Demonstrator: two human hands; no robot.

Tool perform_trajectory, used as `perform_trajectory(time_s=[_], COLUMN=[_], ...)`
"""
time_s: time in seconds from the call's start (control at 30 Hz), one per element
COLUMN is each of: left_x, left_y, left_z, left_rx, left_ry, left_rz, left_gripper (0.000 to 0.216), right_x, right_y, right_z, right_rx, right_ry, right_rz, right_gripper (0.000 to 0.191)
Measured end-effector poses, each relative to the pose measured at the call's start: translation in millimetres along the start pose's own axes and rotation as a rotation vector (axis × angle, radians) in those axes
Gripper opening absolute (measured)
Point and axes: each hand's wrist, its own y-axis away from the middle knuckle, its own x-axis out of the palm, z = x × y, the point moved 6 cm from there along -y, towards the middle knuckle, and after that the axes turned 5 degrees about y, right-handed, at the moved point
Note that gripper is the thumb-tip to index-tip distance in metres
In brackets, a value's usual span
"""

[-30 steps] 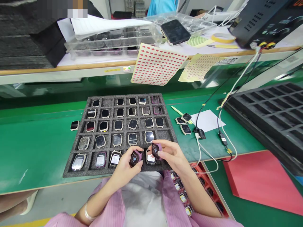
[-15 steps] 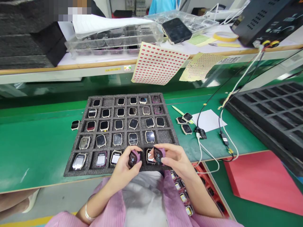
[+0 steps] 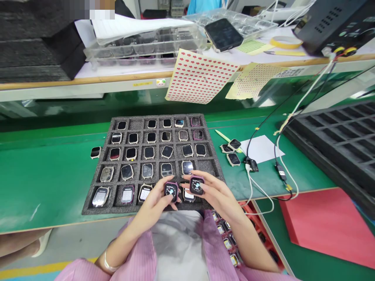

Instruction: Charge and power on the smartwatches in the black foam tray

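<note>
While the left hand (image 3: 157, 200) curls around a purple-rimmed watch (image 3: 171, 190) at the lower centre of the frame, its thumb rests on the lower part of the lit face and its fingers wrap the case. Just to the right in the frame, the right hand (image 3: 216, 191) is half open, gripping a second watch (image 3: 196, 185), also purple-rimmed, between the thumb at its right edge and fingers stretched behind and above it. Both screens face the viewer, glowing with a pale blue graphic on black; the two watches are near each other but apart.

The hands are above the near edge of a dark grey foam tray (image 3: 115, 210), in the middle of the frame on a green desk (image 3: 43, 171). Rows of watches, mostly pale-rimmed, lie in its compartments. Right of the tray, three loose watches (image 3: 233, 159) lie near a white paper (image 3: 263, 149) and a black connector (image 3: 253, 165) with cables. One more watch (image 3: 95, 152) lies just beside the tray's left edge. A red sheet (image 3: 328, 226) covers part of the lower right.
</note>
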Motion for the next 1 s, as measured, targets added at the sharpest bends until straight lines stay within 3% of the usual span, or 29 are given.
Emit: perform_trajectory(time_s=[0.2,0.67,0.83,1.0], left_x=[-3.9,-1.6,-1.4,-1.0], left_y=[3.4,3.0,3.3,2.2], left_z=[-2.4,-6.0,-4.8,-6.2], left_rx=[-0.007,-0.005,0.002,0.017], left_ry=[0.072,0.047,0.043,0.046], left_rz=[-0.003,-0.005,0.006,0.001], left_gripper=[0.040,0.039,0.039,0.043], right_x=[0.5,-1.2,2.6,14.1], right_y=[2.4,4.0,4.5,8.4], right_z=[-4.8,-10.7,-6.7,-3.3], right_rx=[-0.034,-0.066,-0.058,-0.061], right_ry=[-0.005,0.092,0.160,0.208], right_rz=[-0.031,-0.048,-0.120,0.016], right_gripper=[0.042,0.046,0.045,0.068])
